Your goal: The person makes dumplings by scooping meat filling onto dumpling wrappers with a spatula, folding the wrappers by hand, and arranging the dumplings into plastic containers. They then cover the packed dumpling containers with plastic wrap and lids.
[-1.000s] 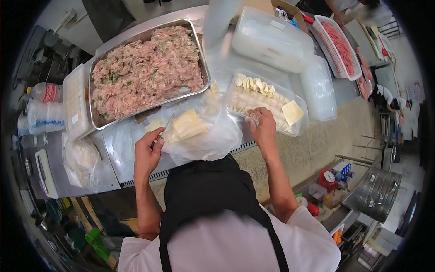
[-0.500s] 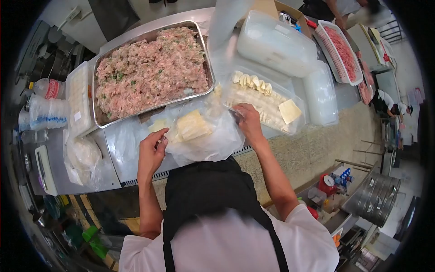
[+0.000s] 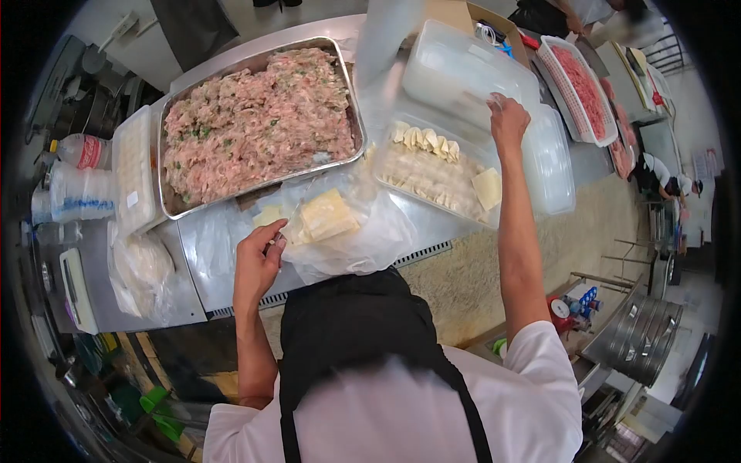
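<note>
My left hand [image 3: 260, 253] is at the table's front edge, fingers curled round something small I cannot make out. Just beside it, a stack of pale yellow dough wrappers [image 3: 330, 214] lies on crumpled clear plastic [image 3: 382, 243]. My right hand [image 3: 509, 122] is at the near side of a translucent plastic box [image 3: 455, 65], fingers bent together; whether they grip its edge is unclear. Below that hand, folded dumplings line a clear tray [image 3: 417, 191], with one loose wrapper [image 3: 487, 189] at its right end. A metal pan [image 3: 262, 187] of minced filling [image 3: 258, 116] stands behind the wrappers.
More translucent plastic [image 3: 552, 166] stands right of the tray. A white basket [image 3: 606, 133] of red meat is farther right, with another person [image 3: 579, 19] behind it. On the left are a long white container [image 3: 133, 174], a bottle [image 3: 81, 150] and a bagged bundle [image 3: 141, 266].
My right hand has left the near left side of the dumpling tray and moved up and right to the plastic box. The tray sits slightly farther left. My left hand stays in place.
</note>
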Demonstrator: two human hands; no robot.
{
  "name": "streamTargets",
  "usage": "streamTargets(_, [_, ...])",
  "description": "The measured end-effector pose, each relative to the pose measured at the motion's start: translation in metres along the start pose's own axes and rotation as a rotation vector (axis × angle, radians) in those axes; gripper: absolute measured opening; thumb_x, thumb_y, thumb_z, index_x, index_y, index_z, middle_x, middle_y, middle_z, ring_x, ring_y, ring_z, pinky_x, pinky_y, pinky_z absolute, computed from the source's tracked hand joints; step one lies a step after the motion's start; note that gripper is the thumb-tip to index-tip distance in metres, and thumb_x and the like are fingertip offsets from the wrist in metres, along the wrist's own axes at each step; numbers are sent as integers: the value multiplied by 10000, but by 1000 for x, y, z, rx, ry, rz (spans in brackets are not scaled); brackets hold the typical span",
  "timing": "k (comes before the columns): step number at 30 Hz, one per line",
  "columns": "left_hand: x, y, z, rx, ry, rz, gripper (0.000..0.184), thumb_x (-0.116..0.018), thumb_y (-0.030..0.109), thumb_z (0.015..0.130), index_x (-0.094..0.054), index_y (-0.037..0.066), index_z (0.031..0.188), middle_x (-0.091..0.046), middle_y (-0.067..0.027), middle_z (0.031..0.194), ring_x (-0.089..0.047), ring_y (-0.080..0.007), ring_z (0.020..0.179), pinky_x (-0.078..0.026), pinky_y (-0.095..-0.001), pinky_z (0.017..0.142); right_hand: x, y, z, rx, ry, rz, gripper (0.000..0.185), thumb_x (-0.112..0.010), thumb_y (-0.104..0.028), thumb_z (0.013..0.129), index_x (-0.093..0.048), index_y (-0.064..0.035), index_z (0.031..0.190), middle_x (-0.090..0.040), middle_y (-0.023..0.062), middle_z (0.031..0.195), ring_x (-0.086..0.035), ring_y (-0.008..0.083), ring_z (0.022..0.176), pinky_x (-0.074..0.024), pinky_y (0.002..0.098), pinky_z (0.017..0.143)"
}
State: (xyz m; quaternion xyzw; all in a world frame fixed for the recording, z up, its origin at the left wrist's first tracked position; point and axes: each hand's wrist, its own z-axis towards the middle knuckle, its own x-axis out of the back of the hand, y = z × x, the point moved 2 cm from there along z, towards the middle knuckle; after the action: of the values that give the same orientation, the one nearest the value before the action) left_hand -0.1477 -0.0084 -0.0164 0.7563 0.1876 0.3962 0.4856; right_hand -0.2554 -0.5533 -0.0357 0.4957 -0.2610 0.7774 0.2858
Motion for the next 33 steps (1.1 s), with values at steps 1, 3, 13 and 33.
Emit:
streamTargets(1, [1, -1, -2, 14, 7, -14, 361, -596, -29, 876, -664, 10, 1229, -612, -92, 848, -536, -121, 554, -449, -278, 532, 0, -3, -3, 8, -3, 2, 242, -654, -314, 901, -746, -196, 1091, -711, 116, 990, -649, 321, 996, -406, 526, 907])
streamTargets(3, [4, -2, -4, 27, 20, -28, 361, -594, -34, 877, -664, 10, 1229, -612, -89, 852, -532, -117, 554, -447, -274, 529, 4, -9, -12, 31, 77, -4, 205, -656, -296, 893, -762, -173, 1017, -711, 132, 889, -668, 342, 891, -417, 495, 831])
streamTargets(13, [15, -6, -11, 50, 89, -49, 350, -599, -43, 886, -662, -2, 1227, -615, -87, 863, -533, -112, 565, -459, -275, 530, 24, -17, -33, -115, -71, 5, 309, -630, -370, 908, -751, -149, 1086, -721, 175, 947, -680, 359, 933, -415, 473, 884])
streamTargets(33, [15, -6, -1, 34, 71, -34, 353, -599, -32, 880, -662, 2, 1226, -630, -99, 870, -545, -125, 557, -457, -278, 534, 12, -126, -211, 234, -170, 670, 272, -677, 16, 730, -741, -52, 986, -662, 135, 944, -610, 330, 914, -493, 406, 804])
